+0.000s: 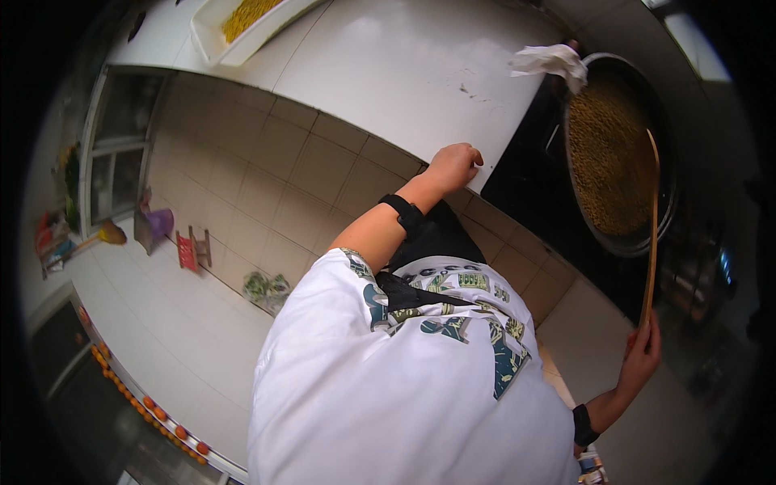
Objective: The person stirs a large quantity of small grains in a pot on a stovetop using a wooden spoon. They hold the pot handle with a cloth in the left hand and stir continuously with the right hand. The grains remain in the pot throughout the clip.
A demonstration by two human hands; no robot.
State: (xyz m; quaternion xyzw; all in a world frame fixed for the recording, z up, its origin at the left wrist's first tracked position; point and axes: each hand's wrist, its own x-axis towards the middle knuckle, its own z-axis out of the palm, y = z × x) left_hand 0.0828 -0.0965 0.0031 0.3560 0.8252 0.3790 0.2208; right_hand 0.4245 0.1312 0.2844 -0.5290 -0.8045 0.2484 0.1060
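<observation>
My right hand (644,348) grips the lower end of a long wooden stick or paddle (653,242), whose far end reaches over a large round metal pan (665,224). A thick layer of small yellow-brown grains or pieces (606,157) fills much of the pan. At the edge of the white countertop (400,66) rests my left hand (458,167), fingers loosely curled and no object seen in them. A crumpled white cloth or tissue (551,62) lies at the pan's rim, over what may be a handle.
Under the pan is a black cooktop surface (533,163). A white plastic tray (209,36) with yellow pieces stands on the counter. On the floor side are a small red stool (187,251), a purple bucket (159,223), a broom (111,233) and bagged greens (260,286). Round orange fruits (148,402) line a ledge.
</observation>
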